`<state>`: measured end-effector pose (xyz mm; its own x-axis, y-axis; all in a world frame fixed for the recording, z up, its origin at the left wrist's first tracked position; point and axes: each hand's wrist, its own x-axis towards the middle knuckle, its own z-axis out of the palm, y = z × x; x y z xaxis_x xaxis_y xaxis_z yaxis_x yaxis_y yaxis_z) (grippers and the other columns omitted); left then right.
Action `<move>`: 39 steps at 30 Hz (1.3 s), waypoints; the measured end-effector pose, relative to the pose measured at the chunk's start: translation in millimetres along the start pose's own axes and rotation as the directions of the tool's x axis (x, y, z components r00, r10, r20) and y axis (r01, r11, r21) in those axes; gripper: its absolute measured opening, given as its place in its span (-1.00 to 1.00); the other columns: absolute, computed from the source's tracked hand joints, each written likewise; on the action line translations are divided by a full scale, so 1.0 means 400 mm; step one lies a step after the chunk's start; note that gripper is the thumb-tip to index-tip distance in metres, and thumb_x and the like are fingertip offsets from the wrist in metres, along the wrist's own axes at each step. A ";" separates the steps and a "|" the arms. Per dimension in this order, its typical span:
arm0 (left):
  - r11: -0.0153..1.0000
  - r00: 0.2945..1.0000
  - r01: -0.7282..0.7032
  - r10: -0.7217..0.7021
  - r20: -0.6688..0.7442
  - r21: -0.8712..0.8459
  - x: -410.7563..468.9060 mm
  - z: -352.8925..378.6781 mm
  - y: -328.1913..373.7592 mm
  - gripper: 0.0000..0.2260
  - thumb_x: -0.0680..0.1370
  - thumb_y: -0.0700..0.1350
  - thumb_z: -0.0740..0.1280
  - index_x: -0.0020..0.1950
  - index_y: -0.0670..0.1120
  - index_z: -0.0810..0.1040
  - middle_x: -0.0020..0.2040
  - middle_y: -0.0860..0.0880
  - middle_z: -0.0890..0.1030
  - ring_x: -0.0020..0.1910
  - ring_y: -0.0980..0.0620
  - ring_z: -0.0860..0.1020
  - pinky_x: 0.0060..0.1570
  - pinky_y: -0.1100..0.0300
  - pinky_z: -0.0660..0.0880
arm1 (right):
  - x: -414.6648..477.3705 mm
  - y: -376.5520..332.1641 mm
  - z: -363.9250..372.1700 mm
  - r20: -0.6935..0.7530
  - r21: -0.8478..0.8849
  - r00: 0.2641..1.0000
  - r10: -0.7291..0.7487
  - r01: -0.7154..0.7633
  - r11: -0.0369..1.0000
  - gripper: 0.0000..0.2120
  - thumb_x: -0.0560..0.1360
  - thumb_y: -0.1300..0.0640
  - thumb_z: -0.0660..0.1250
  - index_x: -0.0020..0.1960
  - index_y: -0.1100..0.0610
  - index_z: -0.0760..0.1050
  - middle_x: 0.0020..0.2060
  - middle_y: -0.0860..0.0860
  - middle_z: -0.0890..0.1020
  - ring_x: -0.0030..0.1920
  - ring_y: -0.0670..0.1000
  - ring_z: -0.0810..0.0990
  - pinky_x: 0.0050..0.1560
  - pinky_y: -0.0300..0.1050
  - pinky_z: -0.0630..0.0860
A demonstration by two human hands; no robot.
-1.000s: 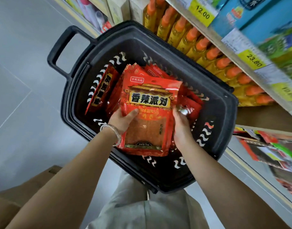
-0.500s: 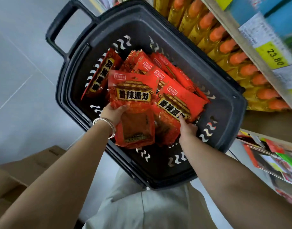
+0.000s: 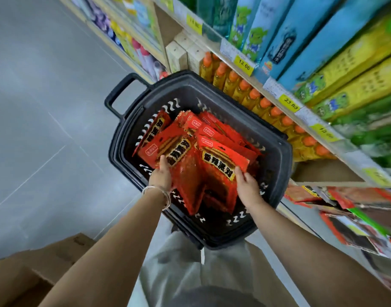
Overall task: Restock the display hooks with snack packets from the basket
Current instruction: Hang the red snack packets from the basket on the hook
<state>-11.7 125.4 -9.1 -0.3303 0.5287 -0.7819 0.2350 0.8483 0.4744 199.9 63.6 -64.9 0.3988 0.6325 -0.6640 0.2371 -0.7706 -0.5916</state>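
1. Two hands in the basket [image 3: 285, 165]; left hand [image 3: 162, 176] pinches a red packet [image 3: 168, 147], thumb on top.
2. Right hand [image 3: 246, 187] curls its fingers [image 3: 238, 174] round the neighbouring packet [image 3: 221, 165].
3. Both packets stretch toward twelve o'clock from the fingers.

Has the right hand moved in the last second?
Yes. The right hand has let go of the left packet, which the left hand grips, and now holds the right packet, nearer the basket's shelf-side wall.

Right-side hanging packets [image 3: 354, 216] blurred beyond reading, cardboard box [image 3: 35, 273] cut off by near-left edge, lower snack packets [image 3: 214, 124] covered by upper ones
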 end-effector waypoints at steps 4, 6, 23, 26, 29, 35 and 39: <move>0.956 0.962 -0.274 0.273 0.030 0.107 -0.066 -0.051 0.016 -0.61 0.61 0.11 0.12 -0.05 -0.22 0.48 -0.17 -0.11 0.55 -0.21 -0.07 0.53 -0.25 0.29 0.43 | -0.142 -0.020 -0.040 -0.110 0.056 0.987 -0.118 0.125 0.991 -0.65 0.59 -0.17 0.09 0.00 0.05 0.51 -0.19 -0.02 0.58 -0.07 0.05 0.55 -0.09 -0.13 0.34; 0.900 0.899 -0.430 0.420 0.123 0.069 -0.111 -0.074 0.031 -0.77 0.60 -0.04 0.21 0.09 -0.18 0.49 -0.14 -0.08 0.51 -0.23 -0.01 0.47 -0.22 0.19 0.42 | -0.222 -0.023 -0.059 -0.244 0.115 0.949 -0.197 0.230 0.966 -0.75 0.60 -0.06 0.17 -0.11 0.06 0.49 -0.26 0.00 0.56 -0.16 0.03 0.53 -0.15 -0.12 0.34; 0.347 0.188 -0.932 0.704 0.685 -0.102 -0.676 0.098 0.015 -0.87 0.54 0.04 0.30 -0.16 0.05 0.57 -0.15 0.01 0.59 -0.14 0.08 0.49 -0.29 0.40 0.36 | -0.833 0.316 -0.353 -0.928 0.283 0.361 0.093 0.519 0.806 -0.85 0.62 0.20 0.15 -0.01 0.22 0.48 -0.20 0.01 0.54 -0.17 -0.12 0.43 -0.14 -0.38 0.36; 0.174 -0.003 -0.970 0.689 0.724 -0.169 -0.813 0.196 -0.030 -0.91 0.53 -0.04 0.34 -0.13 0.01 0.60 -0.22 0.03 0.59 -0.19 0.10 0.51 -0.31 0.39 0.33 | -0.898 0.437 -0.457 -0.952 0.262 0.276 0.133 0.507 0.821 -0.84 0.62 0.21 0.16 -0.05 0.25 0.47 -0.23 0.04 0.52 -0.13 -0.04 0.43 -0.13 -0.27 0.32; 0.193 0.007 -0.965 0.701 0.713 -0.180 -0.945 0.299 -0.074 -0.81 0.51 0.06 0.35 -0.12 -0.05 0.63 -0.23 0.01 0.62 -0.23 0.08 0.53 -0.23 0.28 0.36 | -0.972 0.544 -0.590 -0.961 0.257 0.222 0.163 0.514 0.818 -0.81 0.62 0.18 0.15 -0.01 0.28 0.47 -0.20 0.07 0.54 -0.13 -0.04 0.44 -0.11 -0.13 0.33; 0.201 -0.016 -0.925 0.828 0.560 -0.323 -1.195 0.458 -0.095 -0.75 0.49 0.08 0.36 -0.37 0.06 0.51 -0.38 0.09 0.53 -0.31 0.08 0.46 -0.25 0.20 0.36 | -1.103 0.630 -0.864 -0.995 0.051 0.097 0.005 0.477 0.878 -0.82 0.62 0.04 0.15 -0.07 0.05 0.47 -0.26 -0.15 0.53 -0.28 -0.23 0.47 -0.28 -0.27 0.30; 0.129 -0.082 -0.918 0.863 0.498 -0.376 -1.322 0.521 -0.055 -0.60 0.50 0.20 0.28 -0.30 -0.12 0.48 -0.36 -0.05 0.44 -0.34 0.02 0.36 -0.34 0.18 0.27 | -1.165 0.619 -1.043 -0.997 -0.023 0.045 -0.059 0.566 0.824 -0.80 0.62 0.04 0.16 -0.15 -0.06 0.48 -0.22 -0.15 0.57 -0.18 -0.28 0.53 -0.11 -0.35 0.41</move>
<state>348.5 -178.6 309.6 0.6850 0.6756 0.2726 -0.0102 -0.3653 0.9308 442.3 -454.7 289.0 0.8875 -0.0046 0.4608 0.4414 -0.2791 -0.8528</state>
